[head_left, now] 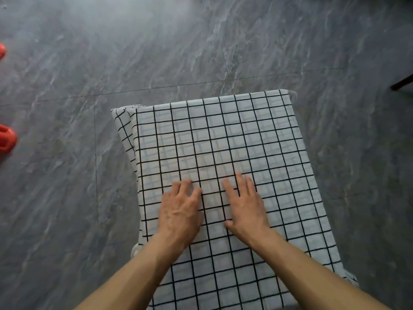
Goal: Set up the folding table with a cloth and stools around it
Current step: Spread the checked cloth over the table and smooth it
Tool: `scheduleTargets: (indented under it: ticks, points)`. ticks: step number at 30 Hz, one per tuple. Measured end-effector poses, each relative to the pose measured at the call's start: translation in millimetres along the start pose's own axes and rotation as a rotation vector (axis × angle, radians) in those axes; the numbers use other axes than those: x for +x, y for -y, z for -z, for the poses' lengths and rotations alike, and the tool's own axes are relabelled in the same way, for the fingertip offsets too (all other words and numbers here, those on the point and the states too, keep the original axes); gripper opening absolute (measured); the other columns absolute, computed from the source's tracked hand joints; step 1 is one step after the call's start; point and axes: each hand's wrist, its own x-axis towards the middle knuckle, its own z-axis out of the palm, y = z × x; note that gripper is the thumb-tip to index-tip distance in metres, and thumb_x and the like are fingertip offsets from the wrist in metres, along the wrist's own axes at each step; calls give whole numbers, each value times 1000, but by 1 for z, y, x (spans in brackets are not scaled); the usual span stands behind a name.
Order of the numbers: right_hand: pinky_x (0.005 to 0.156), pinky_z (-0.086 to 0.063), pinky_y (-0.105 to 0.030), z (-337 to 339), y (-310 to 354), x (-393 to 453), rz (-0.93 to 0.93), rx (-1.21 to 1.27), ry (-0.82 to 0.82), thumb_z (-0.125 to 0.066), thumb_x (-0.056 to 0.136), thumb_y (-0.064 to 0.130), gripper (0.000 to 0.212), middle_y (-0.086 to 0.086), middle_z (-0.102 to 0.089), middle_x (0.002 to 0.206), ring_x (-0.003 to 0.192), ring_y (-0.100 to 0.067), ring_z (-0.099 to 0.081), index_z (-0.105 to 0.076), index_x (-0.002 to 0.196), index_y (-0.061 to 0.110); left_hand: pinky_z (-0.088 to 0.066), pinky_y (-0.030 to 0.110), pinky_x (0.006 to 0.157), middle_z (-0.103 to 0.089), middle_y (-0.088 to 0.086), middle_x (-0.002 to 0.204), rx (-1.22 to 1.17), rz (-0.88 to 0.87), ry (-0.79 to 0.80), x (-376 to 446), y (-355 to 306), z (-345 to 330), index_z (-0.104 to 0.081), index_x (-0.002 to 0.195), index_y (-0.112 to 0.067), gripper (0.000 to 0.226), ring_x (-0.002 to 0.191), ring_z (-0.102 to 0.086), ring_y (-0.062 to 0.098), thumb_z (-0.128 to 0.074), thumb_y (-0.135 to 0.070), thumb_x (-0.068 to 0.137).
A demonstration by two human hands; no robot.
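A white cloth (223,139) with a black grid pattern covers the whole top of the folding table, whose white corner (293,95) peeks out at the far right. The cloth hangs over the left side in a loose fold (124,128). My left hand (178,211) lies palm down on the cloth near the left edge, fingers spread. My right hand (245,204) rests flat beside it, a little apart, fingers spread too. Neither hand grips anything. The table's legs are hidden under the cloth.
Grey marbled floor tiles (156,52) surround the table. Two red plastic objects (6,139) show at the left edge; I cannot tell what they are. A dark furniture leg (402,82) enters at the right edge.
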Motion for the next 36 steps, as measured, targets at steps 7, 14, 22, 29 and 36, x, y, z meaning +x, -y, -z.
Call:
scheduleTargets:
  ticks: [7,14,22,29,36]
  points:
    - [119,-19,-44,-7,-15,3,32,-53,-2,-72,78,55,113,-2,18,162,149,-26,14,10,153,31,-36,35,106,-14,-2,157,-30,51,68,-16,-5,-10,-26,142,-32,82,137,-21,23,-70,-51,76]
    - [122,-11,-43,-24,-74,-24,-69,7,-59,-62,81,65,110,-3,19,162,149,-24,15,12,154,29,-25,39,115,-5,2,160,-54,183,75,-19,-26,-19,-17,145,-27,86,144,-11,27,-67,-29,76]
    - [122,-12,-43,-54,-50,-72,231,38,-115,-70,82,47,93,-6,3,163,150,-25,6,-12,152,31,-37,36,103,-30,5,150,-97,-38,-48,-63,-76,-38,-40,137,-26,62,133,-29,26,-65,-33,80]
    - [122,-5,-42,-85,-90,-116,35,-39,-26,-64,79,64,106,2,20,161,148,-20,18,7,153,39,-45,41,96,-34,1,149,-37,2,18,-121,-42,-60,-44,133,-30,74,132,-35,24,-76,-43,67]
    - [122,-11,-41,-98,-102,-156,-84,20,-79,-64,84,57,96,-8,5,163,150,-26,5,-7,155,28,-40,41,103,-29,11,152,9,96,25,-166,-32,-59,-38,140,-20,71,134,-31,30,-65,-44,79]
